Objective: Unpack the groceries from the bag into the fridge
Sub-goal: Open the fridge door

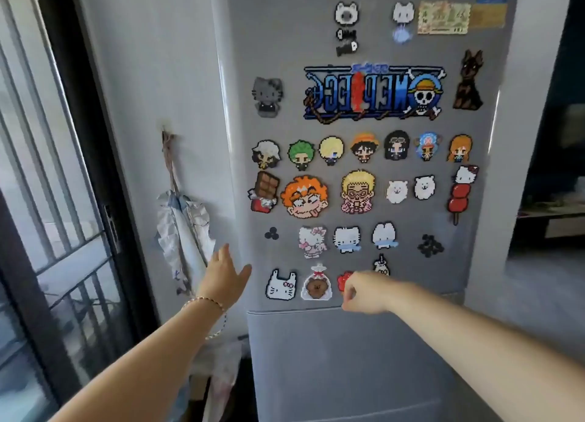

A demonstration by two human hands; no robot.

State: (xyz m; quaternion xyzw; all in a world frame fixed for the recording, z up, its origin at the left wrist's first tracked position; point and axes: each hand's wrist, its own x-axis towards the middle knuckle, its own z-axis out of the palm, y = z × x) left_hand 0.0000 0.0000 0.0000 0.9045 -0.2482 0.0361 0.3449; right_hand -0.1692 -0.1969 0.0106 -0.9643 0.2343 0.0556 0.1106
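A grey fridge fills the view, both doors closed. Its upper door (373, 127) carries several pixel-bead magnets, and the lower door (342, 358) is plain. My left hand (223, 279), a bead bracelet on the wrist, reaches with straight fingers toward the left edge of the upper door, near its bottom. My right hand (364, 292) hovers with fingers curled and nothing in them, in front of the bottom of the upper door, partly covering a red magnet (343, 279). No grocery bag is clearly in view.
A sliding glass door with a dark frame (63, 200) stands at the left. Folded cloth bags hang from a wall hook (182, 228) beside the fridge. A crumpled plastic bag (224, 374) lies on the floor by the fridge's left side. A dark room opens at the right.
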